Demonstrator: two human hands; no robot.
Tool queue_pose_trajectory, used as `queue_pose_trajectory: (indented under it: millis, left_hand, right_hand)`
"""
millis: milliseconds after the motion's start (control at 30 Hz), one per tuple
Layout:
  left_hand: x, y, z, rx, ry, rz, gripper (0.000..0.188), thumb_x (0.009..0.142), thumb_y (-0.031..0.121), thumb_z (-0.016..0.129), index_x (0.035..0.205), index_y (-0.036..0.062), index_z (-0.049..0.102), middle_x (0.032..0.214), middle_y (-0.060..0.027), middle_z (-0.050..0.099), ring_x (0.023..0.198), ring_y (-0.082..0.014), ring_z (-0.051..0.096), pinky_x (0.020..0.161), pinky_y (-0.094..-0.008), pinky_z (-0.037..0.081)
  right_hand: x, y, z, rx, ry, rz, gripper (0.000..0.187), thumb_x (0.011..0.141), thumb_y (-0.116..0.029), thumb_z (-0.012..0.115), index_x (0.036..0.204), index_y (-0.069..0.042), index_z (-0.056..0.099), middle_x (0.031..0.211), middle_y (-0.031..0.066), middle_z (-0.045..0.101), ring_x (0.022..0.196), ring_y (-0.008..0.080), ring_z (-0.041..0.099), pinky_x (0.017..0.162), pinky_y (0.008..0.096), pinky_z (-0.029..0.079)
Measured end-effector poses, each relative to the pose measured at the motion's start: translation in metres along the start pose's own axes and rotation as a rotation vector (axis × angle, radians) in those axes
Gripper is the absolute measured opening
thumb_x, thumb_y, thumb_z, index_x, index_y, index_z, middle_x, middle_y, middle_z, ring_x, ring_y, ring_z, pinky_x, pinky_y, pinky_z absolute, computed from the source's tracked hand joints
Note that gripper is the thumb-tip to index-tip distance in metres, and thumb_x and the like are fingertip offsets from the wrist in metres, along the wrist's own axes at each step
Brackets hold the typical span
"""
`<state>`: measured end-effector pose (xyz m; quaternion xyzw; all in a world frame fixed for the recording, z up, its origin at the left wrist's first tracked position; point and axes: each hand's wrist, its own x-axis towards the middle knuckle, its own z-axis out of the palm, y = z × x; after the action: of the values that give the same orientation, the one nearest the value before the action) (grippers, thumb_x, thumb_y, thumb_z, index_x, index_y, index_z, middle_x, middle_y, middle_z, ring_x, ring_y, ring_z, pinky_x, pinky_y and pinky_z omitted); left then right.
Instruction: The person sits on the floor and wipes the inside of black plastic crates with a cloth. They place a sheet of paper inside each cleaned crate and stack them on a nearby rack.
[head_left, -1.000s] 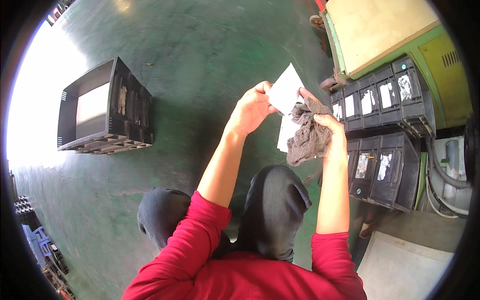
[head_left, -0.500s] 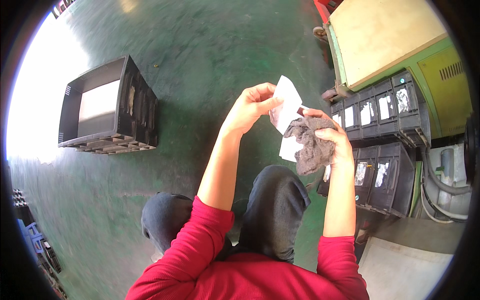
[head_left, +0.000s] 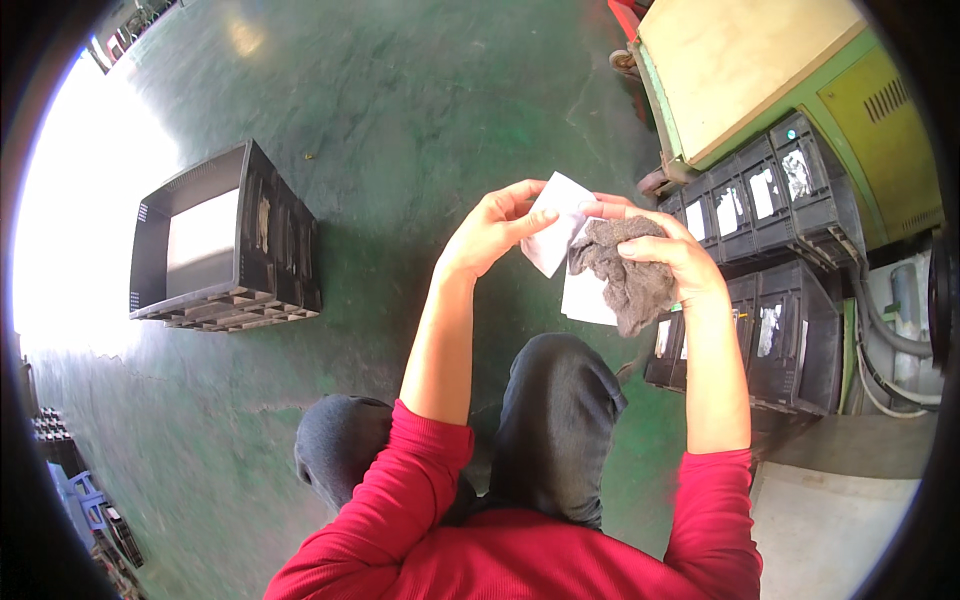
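Between thumb and fingers my left hand (head_left: 497, 228) pinches a small white sheet of paper (head_left: 556, 222), tilted with one corner upward. My right hand (head_left: 680, 250) is closed round a crumpled grey rag (head_left: 632, 272), its thumb lying over the cloth. Fingers of the right hand also reach behind the rag to the edge of the white sheet. Below the rag hangs another piece of white paper (head_left: 588, 300), partly hidden by the cloth. Both hands are in the air, above and beyond my knees.
A black plastic crate (head_left: 290, 240) lies on its side on the green floor (head_left: 420, 110) at left. Stacked black bins (head_left: 780, 330) with torn white labels stand at right, beside a green-framed cart (head_left: 740, 80). Hoses (head_left: 885, 325) run near them. A blue plastic thing (head_left: 88, 500) lies far left.
The white sheet has turned and moved slightly left and down with my left hand. My right fingers have stretched toward its edge, while the right forearm has shifted right.
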<state>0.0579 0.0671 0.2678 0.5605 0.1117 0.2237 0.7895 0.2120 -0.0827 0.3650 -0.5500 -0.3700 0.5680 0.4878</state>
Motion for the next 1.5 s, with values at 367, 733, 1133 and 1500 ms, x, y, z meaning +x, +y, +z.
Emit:
queue_pose_trajectory:
  millis: [367, 733, 1133, 1500]
  left_hand:
    - [0.002, -0.005, 0.002, -0.284, 0.069, -0.036, 0.026, 0.087, 0.007, 0.047, 0.11, -0.0009, 0.058, 0.1, -0.012, 0.064, 0.088, -0.0194, 0.065, 0.078, -0.0347, 0.054]
    - [0.004, -0.009, 0.014, -0.183, 0.068, -0.003, 0.029, 0.086, 0.008, 0.056, 0.113, -0.0021, 0.057, 0.1, -0.0113, 0.064, 0.09, -0.0178, 0.063, 0.08, -0.0313, 0.052]
    - [0.026, -0.191, -0.03, 1.192, 0.479, -0.817, 0.063, 0.08, 0.037, 0.055, 0.135, 0.0108, 0.038, 0.138, -0.0199, 0.035, 0.134, -0.0379, 0.021, 0.093, -0.066, 0.029]
    - [0.049, -0.13, 0.179, -0.563, -0.349, -0.554, 0.068, 0.086, 0.061, 0.042, 0.127, 0.0072, 0.045, 0.12, -0.0145, 0.053, 0.108, -0.0252, 0.053, 0.087, -0.0464, 0.046]
  right_hand:
    - [-0.014, 0.001, 0.036, -1.18, 0.016, -0.282, 0.062, 0.065, -0.009, 0.064, 0.125, -0.003, 0.049, 0.132, 0.0119, 0.045, 0.119, 0.0291, 0.047, 0.101, 0.0374, 0.037]
    - [-0.019, 0.006, 0.031, -1.26, 0.13, -0.262, 0.057, 0.065, -0.006, 0.064, 0.122, -0.005, 0.052, 0.137, 0.011, 0.04, 0.116, 0.0295, 0.049, 0.097, 0.0377, 0.041]
    - [-0.144, 0.071, -0.026, -0.932, 0.51, -0.094, 0.035, 0.065, 0.001, 0.063, 0.099, -0.003, 0.058, 0.102, 0.0095, 0.059, 0.099, 0.0266, 0.057, 0.088, 0.0353, 0.045]
    - [-0.194, 0.038, -0.094, -1.305, 1.285, -0.247, 0.064, 0.075, -0.029, 0.071, 0.128, -0.006, 0.043, 0.135, 0.0187, 0.034, 0.124, 0.033, 0.039, 0.099, 0.0403, 0.037]
